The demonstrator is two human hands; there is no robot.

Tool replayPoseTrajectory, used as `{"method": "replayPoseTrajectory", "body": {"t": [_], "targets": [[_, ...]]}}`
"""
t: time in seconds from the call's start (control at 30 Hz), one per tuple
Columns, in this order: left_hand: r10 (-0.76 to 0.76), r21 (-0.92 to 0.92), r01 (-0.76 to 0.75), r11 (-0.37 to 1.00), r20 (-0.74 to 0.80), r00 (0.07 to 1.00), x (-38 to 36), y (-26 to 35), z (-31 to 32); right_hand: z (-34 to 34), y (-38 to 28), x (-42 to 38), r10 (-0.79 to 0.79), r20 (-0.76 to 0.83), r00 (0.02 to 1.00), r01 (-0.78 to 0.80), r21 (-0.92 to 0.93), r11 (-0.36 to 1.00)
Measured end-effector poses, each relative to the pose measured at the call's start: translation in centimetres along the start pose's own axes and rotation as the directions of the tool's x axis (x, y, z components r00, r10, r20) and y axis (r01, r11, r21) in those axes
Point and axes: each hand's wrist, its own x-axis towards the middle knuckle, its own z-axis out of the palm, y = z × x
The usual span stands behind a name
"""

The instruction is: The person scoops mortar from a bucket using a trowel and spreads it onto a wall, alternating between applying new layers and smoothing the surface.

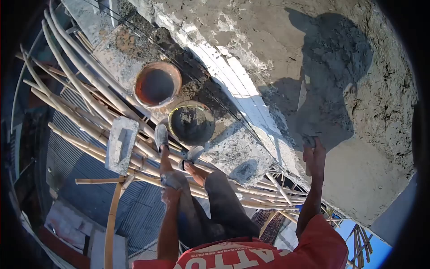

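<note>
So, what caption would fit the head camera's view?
Right hand holding a tool against grey plaster, two buckets near the feet, bamboo poles below.

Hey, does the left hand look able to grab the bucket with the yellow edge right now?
Probably not without bending down: the left hand is up by the bent leg, and the bucket looks lower down, just past the shoes. Its top is open, though.

Bright sun falls on a rough, grey-brown wall, throwing dark shadows across it. A white strip borders it. Bamboo poles (some visibly curved, perhaps by the lens) cross above corrugated roofing; blue sky shows at a corner.
</note>
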Motion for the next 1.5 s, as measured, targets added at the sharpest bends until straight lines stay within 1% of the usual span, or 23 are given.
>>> {"method": "replayPoseTrajectory", "body": {"t": [0.03, 0.07, 0.13, 0.17, 0.23, 0.27, 0.33, 0.4, 0.43, 0.5, 0.53, 0.63, 0.73, 0.97, 1.03, 1.2, 1.23, 1.3, 1.37, 1.4, 1.43, 1.47, 1.5], "targets": [[0.007, -0.018, -0.008, 1.000, -0.043, 0.999, -0.7, -0.3, -0.2, 2.4, -2.5, -1.0, 0.129, 0.117, 0.985, -0.133, 0.028, 0.991], [-0.009, -0.012, 0.008, 1.000, -0.036, 0.999, -1.2, -0.4, -0.5, 6.4, -0.9, -1.5, -0.167, 0.132, 0.977, 0.156, 0.087, 0.984], [-0.054, 0.027, 0.055, 0.998, -0.043, 0.998, -1.7, -0.2, -1.5, 14.2, -1.7, -2.4, -0.050, 0.450, 0.891, 0.037, 0.038, 0.999], [-0.049, 0.020, 0.051, 0.998, -0.081, 0.995, -2.1, 0.1, -1.8, 19.7, -0.7, -2.9, -0.162, 0.452, 0.877, 0.144, 0.075, 0.987], [-0.048, 0.028, 0.052, 0.998, -0.127, 0.991, -2.4, 1.1, -2.0, 31.4, 1.5, -3.2, -0.184, 0.587, 0.789, 0.315, -0.130, 0.940], [-0.069, 0.027, 0.073, 0.997, -0.128, 0.989, -2.7, 1.2, -2.1, 36.0, 1.2, -3.4, -0.225, 0.546, 0.807, 0.415, -0.253, 0.874], [-0.104, 0.049, 0.112, 0.992, -0.144, 0.984, -2.8, 1.3, -2.3, 47.2, 4.5, -3.0, -0.604, 0.187, 0.775, 0.578, -0.596, 0.557], [-0.065, 0.063, 0.078, 0.995, -0.194, 0.979, -2.5, 0.9, -1.8, 59.7, 7.4, -2.0, -0.364, 0.186, 0.913, 0.408, -0.408, 0.816], [-0.083, 0.095, 0.103, 0.990, -0.193, 0.978, -2.1, 0.3, -1.2, 59.0, 2.6, -2.9, -0.371, 0.044, 0.928, 0.356, -0.402, 0.844], [-0.021, 0.132, 0.058, 0.989, -0.266, 0.964, -2.0, -0.2, 0.2, 61.6, 1.2, -4.6, -0.158, 0.452, 0.878, 0.221, -0.089, 0.971], [-0.030, 0.139, 0.068, 0.988, -0.258, 0.966, -2.0, -0.3, 0.4, 57.4, -1.3, -4.8, -0.166, 0.367, 0.915, 0.217, -0.101, 0.971], [-0.051, 0.136, 0.086, 0.987, -0.242, 0.969, -1.8, 0.0, 0.1, 53.7, 3.0, -4.6, -0.118, 0.464, 0.878, 0.073, 0.113, 0.991], [-0.061, 0.116, 0.087, 0.989, -0.212, 0.975, -2.3, 0.3, -0.2, 50.2, 6.2, -5.3, -0.161, 0.410, 0.898, 0.089, 0.190, 0.978], [-0.053, 0.084, 0.070, 0.994, -0.182, 0.982, -2.4, 1.7, -1.4, 34.8, 3.4, -4.7, -0.191, 0.280, 0.941, 0.170, 0.099, 0.980], [-0.037, 0.077, 0.050, 0.996, -0.163, 0.986, -2.3, 1.9, -1.3, 26.6, 0.6, -5.2, -0.251, 0.377, 0.892, 0.262, 0.022, 0.965], [-0.064, -0.022, 0.062, 0.998, -0.123, 0.990, -1.3, 2.9, -1.1, 9.3, -6.6, -5.3, -0.466, 0.552, 0.692, 0.321, 0.343, 0.883], [-0.089, -0.049, 0.085, 0.995, -0.089, 0.992, -1.2, 2.9, -0.9, 7.2, -7.8, -4.5, -0.561, 0.597, 0.574, 0.278, 0.502, 0.819], [-0.047, -0.025, 0.045, 0.999, -0.091, 0.995, -1.2, 3.1, -0.8, 3.9, -10.9, -2.2, -0.693, 0.612, 0.381, 0.185, 0.684, 0.706], [-0.002, 0.027, 0.004, 1.000, -0.078, 0.997, -0.5, 2.9, -0.5, 4.1, -11.9, 1.7, -0.619, 0.764, 0.182, -0.191, 0.646, 0.740], [0.006, 0.027, -0.004, 1.000, -0.079, 0.997, -0.1, 3.1, -0.4, 3.8, -12.7, 4.0, -0.605, 0.768, 0.212, -0.203, 0.640, 0.741], [0.016, 0.025, -0.014, 1.000, -0.074, 0.997, 0.2, 3.1, -0.3, 4.5, -12.0, 7.4, -0.679, 0.669, 0.303, -0.299, 0.743, 0.599], [0.025, 0.027, -0.023, 0.999, -0.071, 0.997, 0.7, 3.1, -0.1, 3.5, -11.1, 11.2, -0.522, 0.629, 0.576, -0.136, 0.703, 0.698], [0.031, 0.037, -0.028, 0.999, -0.068, 0.997, 1.0, 2.7, 0.3, 1.8, -9.1, 10.7, -0.505, 0.644, 0.575, -0.164, 0.695, 0.700]]}}
